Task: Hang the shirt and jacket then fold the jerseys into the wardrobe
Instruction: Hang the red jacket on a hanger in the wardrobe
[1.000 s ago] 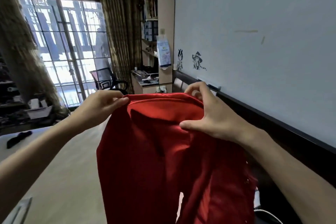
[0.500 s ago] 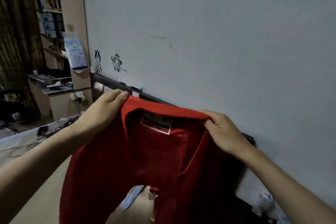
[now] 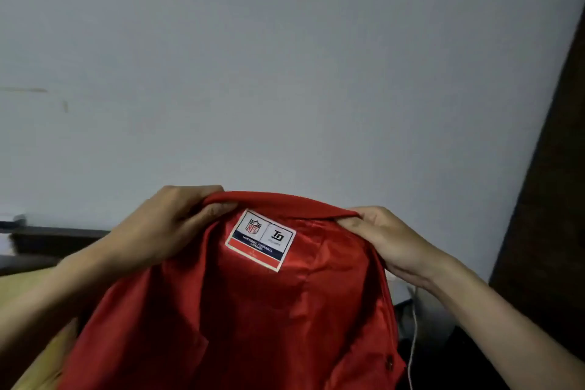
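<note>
A red jacket (image 3: 253,310) with shiny lining hangs in front of me, held up by its collar. A white, navy and red label (image 3: 260,239) is sewn inside just below the collar. My left hand (image 3: 164,225) grips the collar's left end, fingers curled over the fabric. At the collar's right end my right hand (image 3: 386,237) pinches the cloth. The jacket's lower part runs out of the frame. No hanger or wardrobe interior is visible.
A plain pale wall (image 3: 285,73) fills the view behind the jacket. A dark wooden panel (image 3: 550,199) rises at the right edge. A dark headboard rail (image 3: 47,241) and a tan bed surface (image 3: 19,282) lie at the left. A white cable (image 3: 413,336) hangs at lower right.
The view has swung right, from the window and desk to the bare wall. The jacket has opened toward me, showing the lining and label, and my hands have spread along the collar.
</note>
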The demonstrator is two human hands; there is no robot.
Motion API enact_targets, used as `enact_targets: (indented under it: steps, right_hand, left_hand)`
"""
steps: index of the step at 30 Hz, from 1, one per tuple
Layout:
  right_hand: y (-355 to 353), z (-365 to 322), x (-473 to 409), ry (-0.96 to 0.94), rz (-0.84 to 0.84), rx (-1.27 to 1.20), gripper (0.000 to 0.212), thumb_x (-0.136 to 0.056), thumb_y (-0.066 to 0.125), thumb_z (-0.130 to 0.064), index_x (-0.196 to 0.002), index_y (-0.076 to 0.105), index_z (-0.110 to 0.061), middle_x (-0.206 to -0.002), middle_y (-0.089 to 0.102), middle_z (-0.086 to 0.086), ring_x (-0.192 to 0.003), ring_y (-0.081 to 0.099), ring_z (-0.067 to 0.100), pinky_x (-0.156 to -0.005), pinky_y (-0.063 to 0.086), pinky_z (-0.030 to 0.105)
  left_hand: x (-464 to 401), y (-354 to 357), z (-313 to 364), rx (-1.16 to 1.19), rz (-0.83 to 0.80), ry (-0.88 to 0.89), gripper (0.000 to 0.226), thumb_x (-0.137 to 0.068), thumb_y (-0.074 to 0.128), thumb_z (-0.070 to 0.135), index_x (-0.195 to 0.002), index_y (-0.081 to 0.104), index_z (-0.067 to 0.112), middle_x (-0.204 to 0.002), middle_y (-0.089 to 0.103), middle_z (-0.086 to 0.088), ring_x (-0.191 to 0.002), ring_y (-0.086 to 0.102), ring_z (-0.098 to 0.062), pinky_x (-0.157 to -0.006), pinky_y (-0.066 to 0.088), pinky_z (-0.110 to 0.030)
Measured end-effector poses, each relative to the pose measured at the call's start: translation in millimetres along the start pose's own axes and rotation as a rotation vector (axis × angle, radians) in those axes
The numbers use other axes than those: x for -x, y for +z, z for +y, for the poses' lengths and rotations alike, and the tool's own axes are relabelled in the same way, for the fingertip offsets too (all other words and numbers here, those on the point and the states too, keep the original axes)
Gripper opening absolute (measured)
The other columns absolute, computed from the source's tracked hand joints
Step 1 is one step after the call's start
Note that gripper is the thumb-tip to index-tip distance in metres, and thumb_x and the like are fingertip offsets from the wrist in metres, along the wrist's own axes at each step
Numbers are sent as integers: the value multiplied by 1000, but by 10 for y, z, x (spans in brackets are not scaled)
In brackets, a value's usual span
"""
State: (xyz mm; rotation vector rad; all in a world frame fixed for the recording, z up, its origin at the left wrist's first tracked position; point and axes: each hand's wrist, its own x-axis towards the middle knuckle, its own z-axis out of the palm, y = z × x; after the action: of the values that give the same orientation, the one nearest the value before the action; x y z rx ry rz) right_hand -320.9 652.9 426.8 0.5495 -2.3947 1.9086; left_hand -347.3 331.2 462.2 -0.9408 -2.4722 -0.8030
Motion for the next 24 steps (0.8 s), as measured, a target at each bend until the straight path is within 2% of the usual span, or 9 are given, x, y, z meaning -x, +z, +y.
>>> enact_targets:
  steps: [3, 5, 7, 9, 12, 16, 19, 22, 24]
  right_hand:
    - [-399, 34, 208, -34, 68, 68, 39, -98, 57, -33, -113, 72, -1, -102, 76, 7, -93, 74, 14, -86, 57, 24]
    - [-574, 134, 409, -75, 181, 168, 32, -100, 57, -30, -99, 69, 0, -84, 67, -2, -77, 64, 4, -73, 49, 20]
    - [-683, 354, 628, -61, 292, 264, 21, -100, 59, -31, -97, 68, -11, -86, 71, -4, -84, 66, 7, -80, 51, 26]
    - [-796, 626, 844, 14, 381, 310, 25, -102, 60, -35, -108, 70, -12, -105, 75, 6, -102, 71, 18, -95, 53, 37]
    - [-1172, 701, 1250, 59, 649, 263, 35, -100, 60, -39, -107, 75, -8, -106, 77, 11, -97, 72, 14, -92, 55, 40]
    - [-1785, 220, 1985, -43, 1129, 334, 26, -99, 62, -17, -89, 74, 4, -79, 71, 0, -73, 61, 3, -69, 49, 16]
    - [-2018, -91, 2412, -33, 1228, 626, 33, -99, 63, -21, -74, 63, 0, -67, 55, -3, -66, 51, 3, -61, 41, 22]
    - [-2203, -238, 2683, 28, 1333, 982, 23, -100, 63, -25, -81, 70, -14, -73, 66, -6, -72, 59, -1, -69, 46, 29]
    - [-2290, -319, 2794, 79, 1394, 1178, 19, -101, 61, -32, -88, 72, -23, -82, 68, -11, -80, 64, -2, -74, 51, 31]
  left_hand:
    - [-440, 361, 188, 279, 48, -2, 31, -101, 53, 46, -92, 75, 27, -85, 78, 10, -76, 68, -3, -69, 54, -23]
    - [-712, 616, 360, 480, 55, -44, 28, -95, 54, 42, -90, 78, 27, -83, 79, 4, -73, 69, -4, -63, 53, -17]
    - [-1014, 864, 573, 665, 64, -67, 31, -93, 56, 43, -90, 79, 22, -86, 80, -5, -78, 74, -15, -69, 57, -24]
    - [-1353, 1074, 856, 780, 27, -48, 35, -91, 57, 46, -89, 78, 18, -86, 79, -13, -81, 76, -26, -71, 58, -33]
    - [-1866, 1370, 1303, 784, -72, 91, 34, -92, 57, 45, -89, 79, 19, -82, 79, -8, -75, 77, -23, -62, 59, -28]
    - [-2378, 1803, 1810, 670, -262, 338, 26, -90, 56, 47, -91, 77, 33, -80, 79, 4, -74, 77, -13, -69, 59, -27]
    - [-2673, 2137, 2178, 690, -355, 465, 28, -86, 55, 52, -91, 77, 36, -79, 79, 7, -75, 76, -11, -72, 58, -25]
    - [-2909, 2376, 2556, 815, -379, 559, 21, -86, 54, 49, -87, 75, 51, -75, 77, 16, -69, 73, 1, -61, 51, -7]
    - [-3044, 2513, 2766, 869, -410, 610, 23, -87, 54, 47, -84, 75, 55, -75, 77, 16, -69, 72, 4, -60, 49, -3]
